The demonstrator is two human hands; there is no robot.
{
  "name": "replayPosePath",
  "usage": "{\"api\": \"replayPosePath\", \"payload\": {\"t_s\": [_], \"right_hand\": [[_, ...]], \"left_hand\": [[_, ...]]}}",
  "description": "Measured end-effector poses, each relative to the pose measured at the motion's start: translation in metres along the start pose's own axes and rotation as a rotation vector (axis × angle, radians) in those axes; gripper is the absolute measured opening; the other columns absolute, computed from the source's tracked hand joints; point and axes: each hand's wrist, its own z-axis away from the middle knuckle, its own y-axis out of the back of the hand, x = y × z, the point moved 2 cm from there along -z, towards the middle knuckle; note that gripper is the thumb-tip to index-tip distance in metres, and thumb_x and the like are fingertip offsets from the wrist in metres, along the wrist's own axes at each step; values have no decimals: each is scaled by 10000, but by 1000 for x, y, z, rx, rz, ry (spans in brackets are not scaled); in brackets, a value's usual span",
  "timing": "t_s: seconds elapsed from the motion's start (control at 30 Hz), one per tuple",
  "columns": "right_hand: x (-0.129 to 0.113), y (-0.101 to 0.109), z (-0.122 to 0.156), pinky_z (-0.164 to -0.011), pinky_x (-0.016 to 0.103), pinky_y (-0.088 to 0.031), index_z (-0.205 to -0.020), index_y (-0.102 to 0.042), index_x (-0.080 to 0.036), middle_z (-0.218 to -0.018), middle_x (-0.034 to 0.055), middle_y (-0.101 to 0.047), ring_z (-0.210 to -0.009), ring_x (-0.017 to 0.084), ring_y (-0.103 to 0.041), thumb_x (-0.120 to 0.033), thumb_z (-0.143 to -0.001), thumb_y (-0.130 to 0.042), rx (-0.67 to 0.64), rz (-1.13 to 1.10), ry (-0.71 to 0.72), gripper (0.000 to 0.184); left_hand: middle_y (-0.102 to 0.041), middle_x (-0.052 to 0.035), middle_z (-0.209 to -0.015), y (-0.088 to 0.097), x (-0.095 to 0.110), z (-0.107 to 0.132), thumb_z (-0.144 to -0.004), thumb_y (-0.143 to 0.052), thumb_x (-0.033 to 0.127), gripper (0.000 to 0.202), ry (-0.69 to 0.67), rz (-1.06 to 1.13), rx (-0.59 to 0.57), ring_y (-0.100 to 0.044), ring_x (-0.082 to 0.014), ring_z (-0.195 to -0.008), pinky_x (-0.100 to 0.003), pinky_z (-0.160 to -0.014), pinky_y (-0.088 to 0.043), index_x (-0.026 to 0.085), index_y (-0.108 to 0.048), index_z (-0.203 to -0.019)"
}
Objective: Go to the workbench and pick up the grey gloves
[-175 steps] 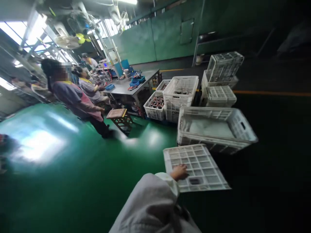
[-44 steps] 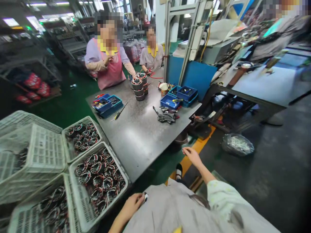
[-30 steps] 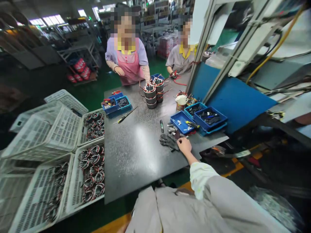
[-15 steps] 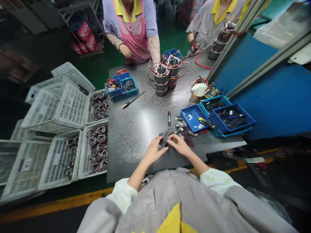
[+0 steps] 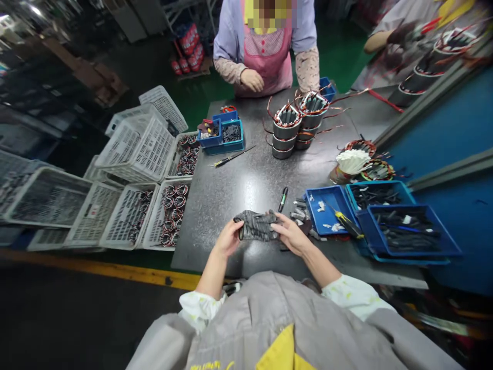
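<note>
Left of the frame: white mesh crates [image 5: 133, 149] stand stacked and tipped on the floor. Those nearest the table hold wound copper coils [image 5: 173, 208]. A yellow line [image 5: 115, 270] crosses the floor at lower left.

Centre: a dark, shiny table [image 5: 246, 182] fills the middle of the view. At its near edge, just below centre, the wearer's left hand [image 5: 227, 239] grips the left end of a bundle of grey knit gloves [image 5: 256, 226], its fingers curled around what looks like the cuff. The right hand [image 5: 290, 236] closes on the right end, thumb on top. The gloves are lifted just off the table between the two hands. Both sleeves are pale under a grey jacket.

The step in hand appears to be picking up the gloves and sorting them. Because both hands are wrapped around one bundle, any further handling calls for parting the pair and finding a cuff opening.

Just above the gloves lies a pen [image 5: 283, 198]. Farther up the table are a screwdriver [image 5: 231, 156], small blue bins [image 5: 221, 134] and stacked stators [image 5: 295, 126] with loose red wires. At top centre, a person in a pink apron [image 5: 269, 51] stands across the table.

Right: open blue trays [image 5: 323, 195] hold small parts and a yellow-handled tool [image 5: 344, 222]. At upper right, another worker's hand [image 5: 379, 41] reaches toward more stators.
</note>
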Motion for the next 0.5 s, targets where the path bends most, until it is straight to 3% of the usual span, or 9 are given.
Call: {"api": "replayPosePath", "payload": {"t_s": [0.1, 0.23, 0.3, 0.4, 0.47, 0.5], "right_hand": [[-9, -5, -9, -921, 306, -544, -942, -754, -245, -973, 1, -787, -950, 174, -694, -386, -505, -976, 104, 23, 140, 510], [-12, 5, -21, -805, 313, -549, -972, -759, -221, -904, 23, -782, -824, 171, -693, -540, -530, -940, 190, 61, 124, 575], [-17, 12, -23, -762, 339, -552, -982, -752, -206, -909, 53, -782, -786, 191, -699, -648, -559, -881, 297, 153, 150, 625], [-33, 6, -17, -843, 408, -569, -974, -743, -200, -997, 105, -791, -899, 243, -727, -666, -738, -743, 415, 476, 410, 522], [-44, -11, -9, -925, 427, -561, -1018, -747, -215, -1062, 110, -792, -997, 245, -729, -516, -920, -613, 237, 800, 678, 343], [-46, -22, -6, -946, 417, -558, -1043, -747, -229, -1078, 100, -792, -1029, 235, -730, -417, -974, -560, 44, 963, 811, 275]], "left_hand": [[-729, -3, -789, -2, 3, -2, -572, -983, 389, 456, -122, -80, 136, -641, -103, -704, -204, -684, -494, 139, -709, -836], [-724, -15, -777, 0, 10, -11, -494, -1013, 471, 567, -148, 26, 181, -642, -110, -688, -210, -668, -493, 140, -715, -845], [-744, -32, -815, 2, 15, -18, -511, -1001, 469, 545, -147, 75, 174, -652, -121, -708, -214, -679, -499, 145, -728, -855], [-768, -49, -880, -1, 20, -23, -623, -930, 395, 400, -203, -16, 216, -668, -145, -763, -232, -731, -515, 154, -756, -892], [-772, -57, -881, -5, 20, -21, -706, -843, 306, 241, -274, -214, 288, -672, -163, -808, -244, -777, -520, 148, -775, -875], [-773, -60, -869, -8, 17, -20, -737, -794, 256, 175, -297, -333, 313, -668, -168, -819, -248, -790, -519, 143, -786, -870]]}}
